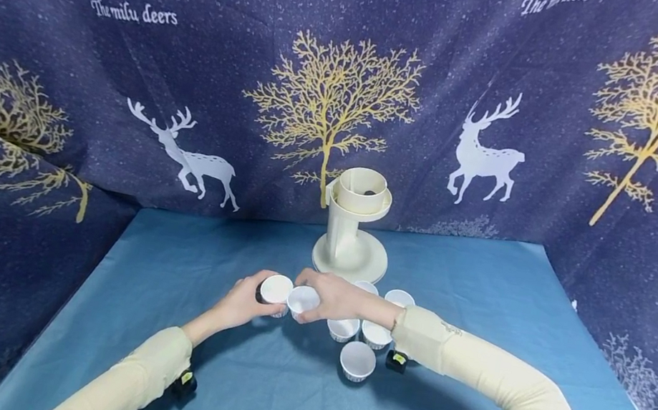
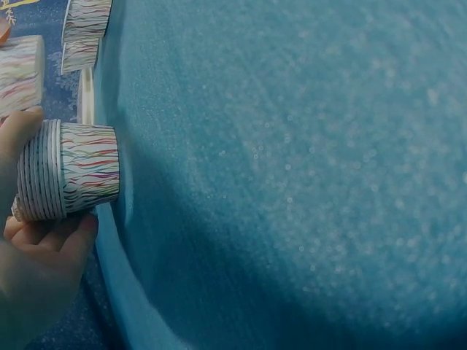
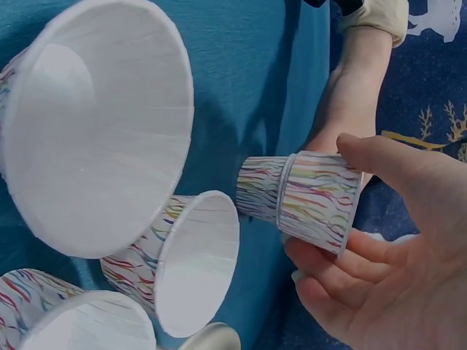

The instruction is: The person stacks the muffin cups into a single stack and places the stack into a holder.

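Observation:
My left hand (image 1: 239,302) grips a nested stack of paper cups (image 2: 89,166), thumb on one side and fingers on the other. Wavy coloured lines run down their white sides. Right beside it, my right hand (image 1: 335,297) pinches a single paper cup (image 3: 321,200) between thumb and fingers. In the head view the single cup's rim comes right up to the stack's white mouth. Several more paper cups (image 1: 358,361) stand upright, mouths up, on the blue cloth under and around my right wrist; that forearm partly hides the group.
A cream stand (image 1: 353,256) with a round base holds a cream cup-like container (image 1: 361,192) at the back; something small and dark shows inside. Behind the blue-covered table (image 1: 245,394) hangs a dark blue curtain (image 1: 217,56) with deer and trees. Small black devices sit under both wrists.

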Demonstrator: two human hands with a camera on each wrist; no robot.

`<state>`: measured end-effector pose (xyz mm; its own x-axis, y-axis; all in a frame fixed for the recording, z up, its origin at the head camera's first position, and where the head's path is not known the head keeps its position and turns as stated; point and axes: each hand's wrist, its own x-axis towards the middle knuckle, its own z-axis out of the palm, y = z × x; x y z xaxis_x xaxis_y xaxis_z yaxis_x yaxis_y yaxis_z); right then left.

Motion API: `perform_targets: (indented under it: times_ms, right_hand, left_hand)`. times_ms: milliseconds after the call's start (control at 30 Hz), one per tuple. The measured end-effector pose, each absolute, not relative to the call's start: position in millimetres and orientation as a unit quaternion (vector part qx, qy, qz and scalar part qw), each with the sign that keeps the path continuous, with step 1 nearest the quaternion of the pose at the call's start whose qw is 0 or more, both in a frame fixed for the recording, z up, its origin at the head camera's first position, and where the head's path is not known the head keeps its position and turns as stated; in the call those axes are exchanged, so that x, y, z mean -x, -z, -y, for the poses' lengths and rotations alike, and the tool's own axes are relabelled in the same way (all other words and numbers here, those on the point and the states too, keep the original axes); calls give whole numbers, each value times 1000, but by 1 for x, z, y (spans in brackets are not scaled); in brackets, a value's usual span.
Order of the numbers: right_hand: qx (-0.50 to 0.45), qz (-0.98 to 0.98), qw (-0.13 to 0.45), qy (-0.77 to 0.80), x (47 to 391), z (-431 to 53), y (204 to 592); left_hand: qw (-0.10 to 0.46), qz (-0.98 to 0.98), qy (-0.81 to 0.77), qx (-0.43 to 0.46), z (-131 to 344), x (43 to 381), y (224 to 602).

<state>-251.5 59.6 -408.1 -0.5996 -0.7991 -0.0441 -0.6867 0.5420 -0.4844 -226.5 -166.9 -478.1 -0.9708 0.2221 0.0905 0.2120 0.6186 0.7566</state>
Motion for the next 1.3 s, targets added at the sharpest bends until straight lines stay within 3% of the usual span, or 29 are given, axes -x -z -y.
perform_targets:
  times_ms: [500, 867, 1300]
  right_hand:
    - [417, -868, 103, 249, 255, -55, 404]
    - [441, -865, 52, 235, 259, -47, 399]
    - [420, -860, 57, 284, 259, -39, 395]
  left_hand:
    - [26, -899, -425, -105, 166, 224, 475]
    - [19, -899, -422, -112, 168, 226, 478]
    - [26, -900, -421, -110, 167, 225, 476]
